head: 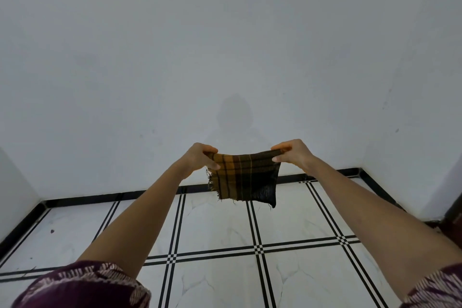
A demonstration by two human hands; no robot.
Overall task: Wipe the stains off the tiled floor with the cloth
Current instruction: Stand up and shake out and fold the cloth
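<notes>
L hand [200,157] & R hand [292,155] each pinch a top corner of the cloth [246,177], stretched L–R in the air well above the tiled floor [212,222], w/ a dark speck [52,231] down-left, nearer L hand.

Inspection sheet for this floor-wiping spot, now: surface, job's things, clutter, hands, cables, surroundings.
Surface: tiled floor, white marbled tiles with black double lines; one dark spot on a tile at the left.
Job's things: plaid cloth, brown and black with frayed edges, held up in the air, clear of the floor.
Clutter: nothing seen.
Hands: left hand pinches the cloth's upper left corner; right hand pinches the upper right corner, so the cloth is spread between them.
Cables: nothing seen.
Surroundings: pale wall with black skirting; patterned maroon sleeve at the bottom edge.
</notes>
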